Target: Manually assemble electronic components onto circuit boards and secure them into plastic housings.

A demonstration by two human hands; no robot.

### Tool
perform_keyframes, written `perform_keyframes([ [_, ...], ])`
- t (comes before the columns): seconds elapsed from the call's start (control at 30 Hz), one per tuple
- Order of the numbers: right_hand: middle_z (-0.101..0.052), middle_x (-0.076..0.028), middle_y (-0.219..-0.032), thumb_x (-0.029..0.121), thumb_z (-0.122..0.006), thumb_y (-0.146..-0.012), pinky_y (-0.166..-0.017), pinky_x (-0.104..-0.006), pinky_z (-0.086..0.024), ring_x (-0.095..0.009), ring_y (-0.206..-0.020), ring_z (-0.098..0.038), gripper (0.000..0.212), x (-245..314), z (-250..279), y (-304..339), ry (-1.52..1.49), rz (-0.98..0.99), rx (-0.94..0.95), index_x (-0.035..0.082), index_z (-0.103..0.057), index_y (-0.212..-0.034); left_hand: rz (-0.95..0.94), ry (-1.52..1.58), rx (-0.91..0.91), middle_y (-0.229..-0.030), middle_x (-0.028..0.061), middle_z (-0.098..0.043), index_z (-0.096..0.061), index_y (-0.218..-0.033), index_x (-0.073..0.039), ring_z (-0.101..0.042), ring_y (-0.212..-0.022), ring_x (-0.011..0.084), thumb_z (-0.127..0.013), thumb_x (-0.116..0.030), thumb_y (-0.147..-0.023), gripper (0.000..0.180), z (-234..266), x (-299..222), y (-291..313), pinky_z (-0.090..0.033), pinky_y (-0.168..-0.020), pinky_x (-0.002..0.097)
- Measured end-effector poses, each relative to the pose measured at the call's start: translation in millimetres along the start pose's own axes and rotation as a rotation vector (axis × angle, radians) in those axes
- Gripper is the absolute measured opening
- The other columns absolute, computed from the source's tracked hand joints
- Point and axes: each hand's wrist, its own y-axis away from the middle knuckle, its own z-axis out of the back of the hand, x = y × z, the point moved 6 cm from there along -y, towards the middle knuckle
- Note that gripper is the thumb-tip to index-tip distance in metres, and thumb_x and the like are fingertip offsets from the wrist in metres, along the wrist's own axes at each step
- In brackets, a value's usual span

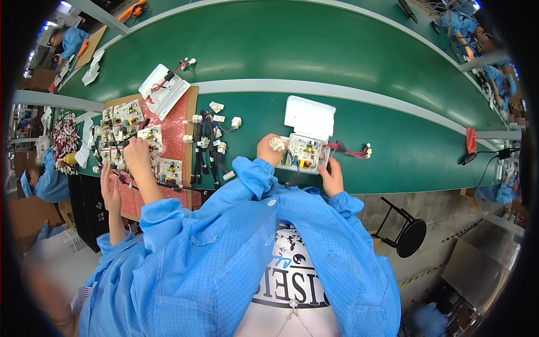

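Observation:
In front of me an open white plastic case (324, 163) lies on the green bench, holding a circuit board (306, 149). Its white lid (310, 117) is folded back on the far side. At the left edge, my left hand (269, 150) is closed on a white plug connector (277, 144); its fingertips are partly hidden. My right hand (332, 177) grips the case's right edge between thumb and fingers. Red wires (349, 150) run out to the right and end in small white plugs (368, 150).
Left of me lie black cables with white connectors (213, 140). A co-worker's hands (137, 160) work over circuit boards (171, 170) on pink bubble wrap (175, 126). Another open white case (165, 92) sits beyond. A grey rail (269, 86) crosses the bench; a black stool (411, 238) stands at right.

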Motion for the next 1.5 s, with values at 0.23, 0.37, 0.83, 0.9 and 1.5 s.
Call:
perform_keyframes([
  [0.23,-0.047,-0.015,-0.107,0.007,-0.057,-0.079,-0.08,-0.0306,-0.043,-0.021,-0.097,-0.049,0.033,33,16,-18,-0.305,0.087,-0.084,0.0,-0.043,-0.108,0.069,0.126,0.148,-0.074,0.0108,-0.059,-0.054,-0.085,-0.004,-0.058,-0.069,0.0245,-0.071,-0.025,-0.068,0.032,8,-35,2,-0.046,-0.063,0.0335],
  [0.37,-0.053,-0.009,-0.094,0.002,-0.056,-0.078,-0.073,-0.0256,-0.043,-0.014,-0.085,-0.053,0.032,87,18,-2,-0.456,0.143,-0.08,0.0,-0.042,-0.107,-0.196,-0.241,-0.158,-0.072,0.007,-0.054,-0.048,-0.078,-0.003,-0.052,-0.063,0.0138,-0.073,-0.024,-0.068,0.034,23,-72,14,-0.043,-0.057,0.0267],
  [0.83,-0.054,-0.009,-0.092,0.005,-0.05,-0.084,-0.074,-0.026,-0.041,-0.013,-0.084,-0.051,0.02,118,23,3,-0.422,0.236,-0.227,-0.001,-0.046,-0.102,-0.036,0.095,-0.151,-0.066,0.0056,-0.053,-0.043,-0.08,-0.005,-0.052,-0.06,0.0107,-0.072,-0.024,-0.07,0.036,36,-112,23,-0.043,-0.052,0.0272],
  [0.9,-0.052,-0.007,-0.091,0.006,-0.05,-0.084,-0.074,-0.0257,-0.04,-0.012,-0.084,-0.049,0.019,116,21,1,-0.339,0.28,-0.226,0.0,-0.047,-0.102,0.073,0.324,-0.084,-0.066,0.0047,-0.052,-0.044,-0.08,-0.005,-0.049,-0.059,0.011,-0.074,-0.026,-0.069,0.038,34,-105,20,-0.042,-0.052,0.0282],
  [1.5,-0.06,-0.005,-0.088,0.032,-0.048,-0.088,-0.052,-0.0248,-0.044,-0.015,-0.068,-0.058,0.031,-21,6,-33,-0.897,-0.208,0.128,0.009,-0.047,-0.108,0.103,0.536,0.121,-0.09,0.014,-0.056,-0.042,-0.098,0.002,-0.054,-0.083,0.0184,-0.075,-0.031,-0.067,0.055,-44,-24,-6,-0.044,-0.075,0.0309],
])
